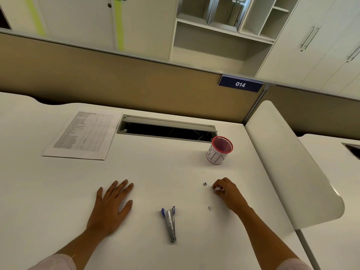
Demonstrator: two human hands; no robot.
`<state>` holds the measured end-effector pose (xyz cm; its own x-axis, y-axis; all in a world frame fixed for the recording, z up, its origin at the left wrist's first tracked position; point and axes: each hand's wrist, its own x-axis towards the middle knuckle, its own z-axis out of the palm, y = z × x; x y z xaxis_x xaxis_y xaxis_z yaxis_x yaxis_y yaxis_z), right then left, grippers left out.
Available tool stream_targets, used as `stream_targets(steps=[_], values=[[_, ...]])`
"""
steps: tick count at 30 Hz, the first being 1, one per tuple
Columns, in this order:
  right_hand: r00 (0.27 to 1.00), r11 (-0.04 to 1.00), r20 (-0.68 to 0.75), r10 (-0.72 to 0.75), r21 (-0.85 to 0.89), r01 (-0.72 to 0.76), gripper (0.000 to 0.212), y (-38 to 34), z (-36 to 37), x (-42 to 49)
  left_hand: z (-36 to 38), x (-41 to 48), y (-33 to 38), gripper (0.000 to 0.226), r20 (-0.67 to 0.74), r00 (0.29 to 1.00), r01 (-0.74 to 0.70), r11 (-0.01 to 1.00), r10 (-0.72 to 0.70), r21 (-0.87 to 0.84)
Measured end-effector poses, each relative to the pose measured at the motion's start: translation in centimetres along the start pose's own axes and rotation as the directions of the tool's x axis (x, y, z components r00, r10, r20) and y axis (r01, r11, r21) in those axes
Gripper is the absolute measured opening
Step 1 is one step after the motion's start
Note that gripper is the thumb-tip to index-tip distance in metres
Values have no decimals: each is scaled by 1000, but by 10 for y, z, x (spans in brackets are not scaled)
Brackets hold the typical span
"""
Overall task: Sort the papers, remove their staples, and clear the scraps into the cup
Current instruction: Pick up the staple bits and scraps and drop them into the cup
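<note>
A stack of printed papers [82, 136] lies flat at the far left of the white desk [165, 172]. A red-rimmed mesh cup [220, 151] with a white label stands at the far right. My left hand [111, 205] rests flat on the desk, fingers spread, holding nothing. My right hand [227, 191] is curled over a small white paper scrap [217, 188], pinched in its fingertips. A tiny dark staple [204, 184] lies just left of that hand. Another small white scrap [210, 208] lies nearer to me. A blue and silver staple remover [170, 223] lies between my hands.
An open cable slot [167, 129] cuts across the back of the desk, behind the cup. A tan partition [116, 80] with a blue "014" sign [240, 84] walls off the back. A white curved divider panel [288, 162] borders the right side.
</note>
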<state>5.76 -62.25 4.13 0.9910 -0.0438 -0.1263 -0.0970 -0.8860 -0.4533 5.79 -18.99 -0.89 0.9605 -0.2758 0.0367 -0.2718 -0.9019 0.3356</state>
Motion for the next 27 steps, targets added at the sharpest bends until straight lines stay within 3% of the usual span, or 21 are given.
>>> stream_targets(steps=[10, 15, 18, 22, 27], values=[[998, 997, -28, 63, -38, -64, 32, -7, 4, -3, -1, 0, 1, 64, -12, 1000, -2, 1000, 2, -18], [981, 954, -12, 195, 233, -187, 26, -15, -5, 5, 1, 0, 0, 63, -12, 1000, -1, 1000, 1, -17], [964, 868, -61, 257, 453, -203, 13, -25, -18, 12, 1, 1, 1, 63, -9, 1000, -1, 1000, 1, -12], [947, 634, -96, 308, 762, -129, 12, -39, -44, 30, 0, 0, 1, 62, -6, 1000, -2, 1000, 2, -20], [871, 519, -177, 458, 849, -100, 11, -52, -85, 66, 0, 0, 1, 62, -8, 1000, -2, 999, 1, -33]])
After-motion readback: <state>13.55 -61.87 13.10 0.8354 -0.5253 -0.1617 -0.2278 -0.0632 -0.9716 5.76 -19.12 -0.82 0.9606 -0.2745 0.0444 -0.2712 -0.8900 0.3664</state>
